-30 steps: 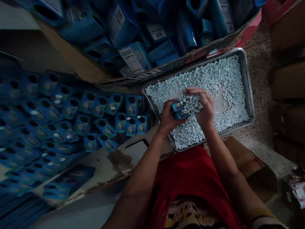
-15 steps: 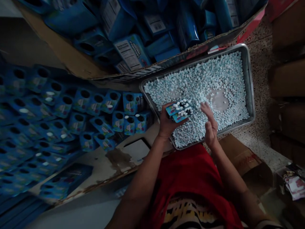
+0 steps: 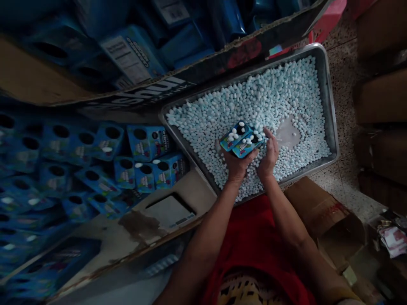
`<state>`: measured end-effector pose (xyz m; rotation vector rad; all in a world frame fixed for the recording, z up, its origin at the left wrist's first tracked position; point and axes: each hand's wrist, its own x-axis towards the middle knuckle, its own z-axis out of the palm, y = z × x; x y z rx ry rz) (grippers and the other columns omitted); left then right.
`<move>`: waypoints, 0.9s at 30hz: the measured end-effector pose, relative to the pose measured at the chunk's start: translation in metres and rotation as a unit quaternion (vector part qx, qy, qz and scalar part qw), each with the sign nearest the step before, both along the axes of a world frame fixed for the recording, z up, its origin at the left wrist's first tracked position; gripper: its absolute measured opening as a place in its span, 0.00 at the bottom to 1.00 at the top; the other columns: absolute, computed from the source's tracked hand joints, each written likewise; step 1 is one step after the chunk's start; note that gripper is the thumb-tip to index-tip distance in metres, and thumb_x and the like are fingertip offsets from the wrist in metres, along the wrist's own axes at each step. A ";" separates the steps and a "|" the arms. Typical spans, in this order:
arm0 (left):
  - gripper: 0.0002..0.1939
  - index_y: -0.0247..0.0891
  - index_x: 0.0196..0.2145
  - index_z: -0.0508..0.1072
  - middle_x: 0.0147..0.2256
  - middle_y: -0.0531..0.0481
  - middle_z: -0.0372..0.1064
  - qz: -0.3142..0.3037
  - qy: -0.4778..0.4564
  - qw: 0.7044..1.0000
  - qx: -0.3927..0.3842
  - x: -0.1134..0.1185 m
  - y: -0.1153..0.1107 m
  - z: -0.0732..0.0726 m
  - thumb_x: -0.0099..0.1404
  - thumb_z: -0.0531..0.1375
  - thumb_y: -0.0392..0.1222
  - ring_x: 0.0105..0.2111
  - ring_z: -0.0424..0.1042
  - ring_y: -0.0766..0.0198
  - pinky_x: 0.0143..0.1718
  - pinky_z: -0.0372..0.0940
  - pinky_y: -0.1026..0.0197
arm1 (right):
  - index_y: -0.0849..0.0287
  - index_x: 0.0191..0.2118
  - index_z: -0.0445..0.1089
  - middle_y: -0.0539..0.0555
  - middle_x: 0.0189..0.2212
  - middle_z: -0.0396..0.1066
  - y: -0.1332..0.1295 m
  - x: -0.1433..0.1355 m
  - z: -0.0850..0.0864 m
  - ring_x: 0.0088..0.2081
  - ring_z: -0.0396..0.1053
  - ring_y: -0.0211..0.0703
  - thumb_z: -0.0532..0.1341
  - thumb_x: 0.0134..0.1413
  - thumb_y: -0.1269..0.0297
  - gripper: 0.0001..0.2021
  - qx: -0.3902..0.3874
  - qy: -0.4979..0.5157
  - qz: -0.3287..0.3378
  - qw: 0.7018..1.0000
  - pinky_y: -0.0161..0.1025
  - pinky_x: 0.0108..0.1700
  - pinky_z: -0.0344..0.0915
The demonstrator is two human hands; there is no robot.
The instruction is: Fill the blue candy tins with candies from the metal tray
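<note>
Two small blue boxes [image 3: 242, 146] with dark round openings sit in my left hand [image 3: 237, 164], which is closed round them from below. Several white oval candies lie on their tops and around the openings. Just right of the boxes is my right hand [image 3: 269, 156], its fingers extended and its fingertips near the boxes' right edge. Both hands are over a metal tray [image 3: 333, 106] full of pale blue and white candies [image 3: 280, 91]. A bare patch of the tray's bottom shows to the right of my right hand.
Rows of blue boxes [image 3: 140, 142] stand at the left, some with candies on top. A large carton [image 3: 206, 70] of blue boxes is behind. A scale [image 3: 171, 212] lies left of my forearm; brown cartons [image 3: 314, 203] are at the right.
The boxes in my left hand have shifted slightly and tilted differently. My right hand has moved left, closer to them. The view has shifted, bringing the tray nearer.
</note>
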<state>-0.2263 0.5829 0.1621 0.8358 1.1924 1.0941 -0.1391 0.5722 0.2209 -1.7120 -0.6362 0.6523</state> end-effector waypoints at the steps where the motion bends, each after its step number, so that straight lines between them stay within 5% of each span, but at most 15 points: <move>1: 0.48 0.46 0.62 0.67 0.58 0.43 0.78 0.020 -0.015 1.000 -0.007 0.003 0.002 0.006 0.54 0.80 0.67 0.57 0.81 0.49 0.64 0.75 0.38 | 0.50 0.55 0.82 0.54 0.59 0.80 0.006 0.001 0.001 0.67 0.73 0.48 0.57 0.70 0.48 0.21 0.009 0.060 -0.035 0.998 0.56 0.77 0.62; 6: 0.50 0.47 0.61 0.69 0.55 0.46 0.79 0.010 0.015 0.999 0.026 -0.021 0.009 0.038 0.48 0.82 0.66 0.55 0.82 0.49 0.60 0.78 0.44 | 0.53 0.39 0.77 0.51 0.36 0.80 0.034 0.016 0.004 0.42 0.79 0.45 0.66 0.55 0.49 0.14 0.033 0.404 -0.155 0.901 0.49 0.55 0.79; 10: 0.51 0.45 0.58 0.69 0.54 0.45 0.76 -0.021 0.122 0.983 0.135 -0.066 0.023 0.041 0.41 0.85 0.61 0.53 0.81 0.50 0.58 0.78 0.45 | 0.53 0.35 0.72 0.47 0.29 0.74 0.039 0.023 0.037 0.32 0.72 0.37 0.69 0.51 0.55 0.10 0.055 0.487 -0.133 0.861 0.37 0.36 0.73; 13: 0.46 0.44 0.56 0.71 0.52 0.45 0.76 -0.070 0.177 0.964 0.185 -0.089 0.032 0.030 0.46 0.84 0.61 0.52 0.80 0.49 0.58 0.77 0.43 | 0.53 0.31 0.70 0.49 0.29 0.72 0.037 0.013 0.071 0.33 0.71 0.39 0.68 0.53 0.51 0.12 0.076 0.445 -0.027 0.892 0.38 0.38 0.72; 16: 0.44 0.43 0.56 0.71 0.55 0.42 0.74 -0.111 0.213 0.946 0.217 -0.100 0.034 0.024 0.49 0.83 0.61 0.57 0.77 0.45 0.62 0.74 0.41 | 0.52 0.29 0.70 0.52 0.30 0.72 0.039 -0.003 0.088 0.38 0.73 0.45 0.63 0.57 0.47 0.15 0.075 0.346 0.096 0.930 0.46 0.48 0.76; 20: 0.41 0.45 0.57 0.71 0.54 0.43 0.74 -0.146 0.244 0.930 0.233 -0.111 0.027 0.029 0.51 0.82 0.55 0.56 0.77 0.45 0.60 0.74 0.42 | 0.51 0.34 0.67 0.54 0.36 0.72 0.050 -0.024 0.079 0.39 0.73 0.48 0.58 0.61 0.40 0.19 0.053 0.239 0.206 0.947 0.50 0.50 0.74; 27: 0.45 0.50 0.61 0.71 0.56 0.45 0.77 -0.139 0.226 0.951 0.161 -0.123 0.021 0.033 0.50 0.81 0.55 0.54 0.81 0.43 0.57 0.77 0.40 | 0.50 0.33 0.71 0.54 0.35 0.71 0.071 -0.043 0.072 0.44 0.74 0.51 0.52 0.68 0.36 0.25 0.059 0.091 0.273 0.956 0.51 0.56 0.73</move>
